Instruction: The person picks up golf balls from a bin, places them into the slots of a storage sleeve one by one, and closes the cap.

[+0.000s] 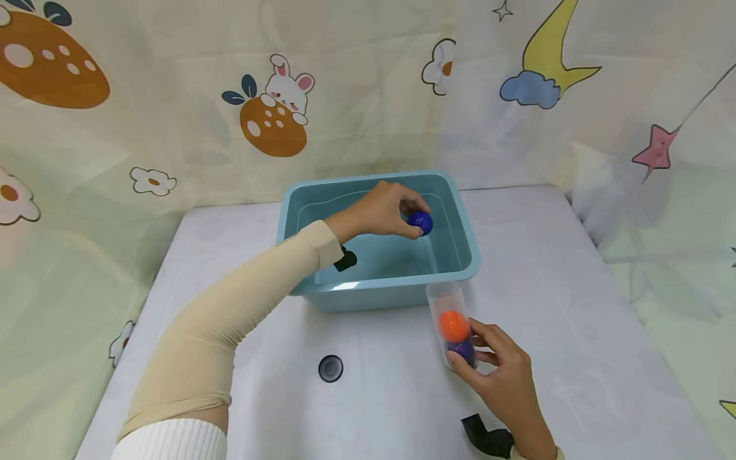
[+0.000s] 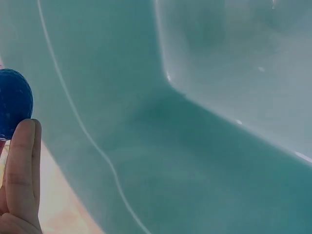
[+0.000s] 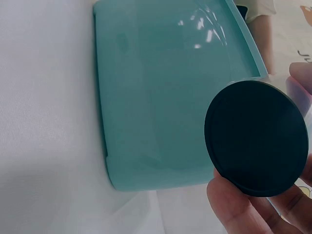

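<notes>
Left hand (image 1: 382, 211): fingers pinching dark-blue ball (image 1: 420, 223) over far turquoise plastic tub (image 1: 368, 298). Right hand (image 1: 506, 367): fingers gripping near clear plastic tube (image 1: 444, 296) low, presumably leaving its top free; orange ball (image 1: 453, 326) above second blue ball (image 1: 462, 349).

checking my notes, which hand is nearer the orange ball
Right. The right hand grips the tube around the orange ball; the left hand is farther, over the basin.

A beige-sleeved left arm (image 1: 213, 326) is crossing the near left corner of a light-blue rectangular plastic basin (image 1: 368, 300), the left hand (image 1: 382, 211) occupying space above its middle. A tilted clear plastic tube (image 1: 441, 295) in the right hand (image 1: 506, 374) is obstructing the near right. Between arm and tube, the basin's front is leaving a gap, a small round black disc (image 1: 330, 368) lying low before it. The white cloth-covered table (image 1: 546, 268) is offering passage right of the basin.
</notes>
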A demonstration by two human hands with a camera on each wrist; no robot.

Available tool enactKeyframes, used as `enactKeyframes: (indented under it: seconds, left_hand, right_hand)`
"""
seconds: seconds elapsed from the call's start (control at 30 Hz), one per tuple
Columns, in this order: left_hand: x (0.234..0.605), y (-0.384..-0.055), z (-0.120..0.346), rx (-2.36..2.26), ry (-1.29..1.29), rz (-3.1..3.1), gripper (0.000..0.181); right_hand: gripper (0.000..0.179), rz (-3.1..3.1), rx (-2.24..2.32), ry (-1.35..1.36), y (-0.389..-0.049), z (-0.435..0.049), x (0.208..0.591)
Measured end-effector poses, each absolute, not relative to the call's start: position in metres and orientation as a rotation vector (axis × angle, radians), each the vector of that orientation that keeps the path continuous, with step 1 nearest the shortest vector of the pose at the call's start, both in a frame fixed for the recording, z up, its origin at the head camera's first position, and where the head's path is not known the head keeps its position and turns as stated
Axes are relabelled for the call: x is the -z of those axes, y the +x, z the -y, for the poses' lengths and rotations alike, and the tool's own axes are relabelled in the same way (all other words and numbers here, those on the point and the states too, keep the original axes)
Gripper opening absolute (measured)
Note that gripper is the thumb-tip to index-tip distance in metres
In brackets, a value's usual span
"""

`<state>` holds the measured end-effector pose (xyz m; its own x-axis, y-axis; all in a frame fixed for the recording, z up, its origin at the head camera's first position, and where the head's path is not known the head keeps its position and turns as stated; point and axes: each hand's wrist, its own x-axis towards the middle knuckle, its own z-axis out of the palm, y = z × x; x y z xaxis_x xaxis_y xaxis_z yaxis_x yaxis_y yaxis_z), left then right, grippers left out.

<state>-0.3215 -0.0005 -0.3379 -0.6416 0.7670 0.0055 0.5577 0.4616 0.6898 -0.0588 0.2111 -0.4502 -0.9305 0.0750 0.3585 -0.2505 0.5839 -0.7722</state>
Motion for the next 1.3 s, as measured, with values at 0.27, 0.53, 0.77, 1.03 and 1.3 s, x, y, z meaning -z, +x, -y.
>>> enactKeyframes:
  seconds: [0.27,0.53,0.77,1.03,1.3]
  left_hand:
    - [0.321,-0.311,0.005,-0.989,1.135,-2.401,0.037]
    - [0.310,-0.299,0.010,-1.050,1.171,-2.351,0.037]
    - [0.301,-0.287,0.015,-1.060,1.206,-2.345,0.037]
    - [0.295,-0.268,0.018,-1.060,1.244,-2.317,0.037]
    - [0.295,-0.249,0.018,-1.051,1.251,-2.243,0.040]
  right_hand:
    - [0.059,2.457,-1.278,0.147,-0.061,-0.212,0.451]
    - [0.059,2.455,-1.284,0.161,-0.062,-0.210,0.449]
    - [0.058,2.452,-1.282,0.161,-0.063,-0.210,0.447]
    - [0.060,2.441,-1.286,0.180,-0.065,-0.210,0.448]
    - [0.059,2.448,-1.291,0.188,-0.064,-0.209,0.446]
